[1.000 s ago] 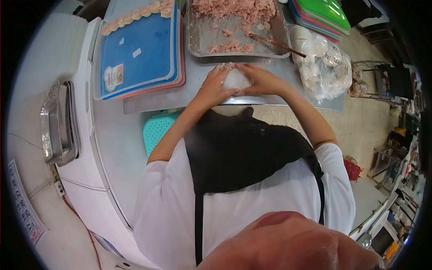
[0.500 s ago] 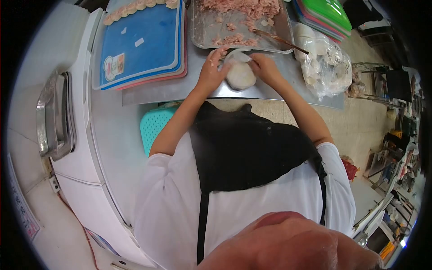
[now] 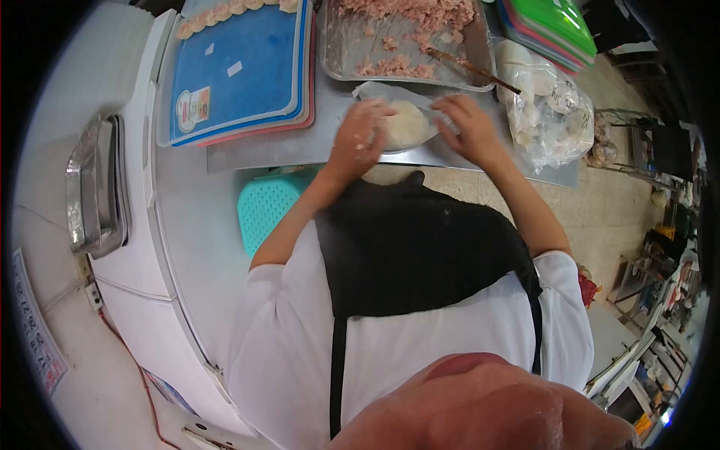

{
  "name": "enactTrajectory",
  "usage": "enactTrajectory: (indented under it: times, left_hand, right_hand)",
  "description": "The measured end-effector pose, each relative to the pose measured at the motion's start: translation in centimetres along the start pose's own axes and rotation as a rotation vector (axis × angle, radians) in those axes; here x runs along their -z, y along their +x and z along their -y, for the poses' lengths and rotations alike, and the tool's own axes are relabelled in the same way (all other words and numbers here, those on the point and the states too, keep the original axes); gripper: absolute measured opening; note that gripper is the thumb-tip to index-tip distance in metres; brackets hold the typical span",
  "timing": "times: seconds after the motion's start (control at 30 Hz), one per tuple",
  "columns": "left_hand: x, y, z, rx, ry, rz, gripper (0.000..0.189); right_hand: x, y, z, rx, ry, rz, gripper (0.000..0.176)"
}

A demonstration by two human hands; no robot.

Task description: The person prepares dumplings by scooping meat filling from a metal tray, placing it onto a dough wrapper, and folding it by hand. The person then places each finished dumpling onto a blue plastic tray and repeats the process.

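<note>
A pale round stack of what looks like dough wrappers point(image 3: 406, 126) lies near the front edge of the metal table, with clear plastic film point(image 3: 373, 91) around and behind it. My left hand point(image 3: 360, 136) is at the stack's left side, slightly blurred, its thumb and fingers apart beside the edge. On the right, my right hand point(image 3: 469, 129) has its fingers apart at the film's right side. Just behind is a metal tray point(image 3: 345, 71) holding pinkish minced filling point(image 3: 420, 15), and a brown stick or spatula point(image 3: 480, 71) rests across its right rim.
Stacked blue and red trays point(image 3: 240, 75) sit at the left, with a row of dumplings point(image 3: 225, 13) at the back. A plastic bag of round pale items point(image 3: 551, 112) lies right, below green lids point(image 3: 551, 26). A turquoise basket point(image 3: 266, 210) is under the table's left side.
My right hand has moved right from the stack and its pinched fingers have parted. My left hand has shifted lower and over the stack's left edge. The film has spread out wider.
</note>
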State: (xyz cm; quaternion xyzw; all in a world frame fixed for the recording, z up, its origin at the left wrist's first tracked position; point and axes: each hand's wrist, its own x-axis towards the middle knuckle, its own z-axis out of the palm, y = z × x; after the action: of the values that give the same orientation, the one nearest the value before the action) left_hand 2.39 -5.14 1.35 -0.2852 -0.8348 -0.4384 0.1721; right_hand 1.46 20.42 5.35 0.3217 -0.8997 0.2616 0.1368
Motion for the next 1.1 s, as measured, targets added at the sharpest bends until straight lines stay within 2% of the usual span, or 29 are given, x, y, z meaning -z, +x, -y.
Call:
enactTrajectory:
  times: [0.07,0.17,0.2,0.3,0.33,0.43,0.5,0.53,0.6,0.63,0.73,0.8,0.83,0.87,0.9,0.97,1.0,1.1]
  left_hand:
    - [-1.7,0.8,-1.0,-0.013,-0.088,0.112,0.055]
    - [-2.4,-1.4,0.3,0.326,-0.139,0.191,0.068]
    - [-2.2,-2.9,1.5,0.305,-0.062,0.222,0.058]
    - [-0.9,-6.9,4.5,0.12,0.084,0.264,0.037]
    - [-1.0,-7.3,4.1,0.128,0.023,0.235,0.032]
    - [0.3,-4.2,0.4,0.089,-0.104,0.163,0.023]
    - [0.2,-3.2,-0.3,-0.005,-0.132,0.148,0.025]
    - [0.4,-3.4,-0.2,0.005,-0.15,0.243,0.026]
    - [1.0,-3.7,0.1,0.026,-0.187,0.433,0.028]
    - [1.0,-4.4,0.8,0.139,-0.246,0.43,0.03]
    - [0.7,-5.2,2.8,0.422,-0.384,0.364,0.037]
    - [1.1,-3.8,3.1,0.536,-0.422,0.244,0.044]
    - [0.7,-3.2,3.4,0.457,-0.383,0.217,0.048]
    - [0.2,-2.4,3.7,0.378,-0.34,0.185,0.053]
    - [-0.3,-1.7,4.2,0.301,-0.295,0.149,0.057]
    - [-1.8,-1.7,5.9,0.316,-0.192,0.189,0.061]
    - [-2.3,-1.5,6.2,0.318,-0.139,0.206,0.062]
    - [-1.7,-1.2,5.5,0.43,-0.002,0.242,0.061]
  right_hand:
    - [-1.7,1.4,2.0,0.074,0.012,0.078,0.054]
    - [-5.5,0.4,0.0,-0.173,0.231,0.222,0.064]
    - [-6.9,-0.8,-1.7,-0.174,0.261,0.131,0.062]
    - [-3.8,-1.2,-2.5,-0.445,0.219,0.462,0.051]
    - [-2.9,-0.8,-2.5,-0.332,0.132,0.479,0.037]
    - [-2.6,-0.2,-1.3,-0.258,0.292,0.2,0.024]
    - [-2.5,0.9,-0.1,-0.183,0.313,0.141,0.017]
    - [-2.5,1.2,0.2,-0.145,0.324,0.111,0.014]
    - [-2.2,1.4,-0.3,0.002,0.395,0.185,0.011]
    - [-2.0,1.4,-0.6,0.076,0.431,0.221,0.01]
    - [-0.2,0.5,-1.6,-0.033,0.314,0.775,0.009]
    - [-0.5,-1.6,-3.5,-0.044,0.046,0.843,0.01]
    - [-0.8,-2.5,-4.5,-0.046,-0.091,0.873,0.011]
    - [0.3,-0.6,-3.6,-0.077,-0.141,1.028,0.018]
    - [0.4,0.6,-3.0,-0.133,-0.012,0.831,0.02]
    - [0.2,1.8,-1.9,-0.246,0.244,0.43,0.025]
    - [-1.5,1.6,-2.8,-0.178,0.348,0.318,0.027]
    - [-4.4,0.9,-6.1,0.028,-0.023,0.449,0.023]
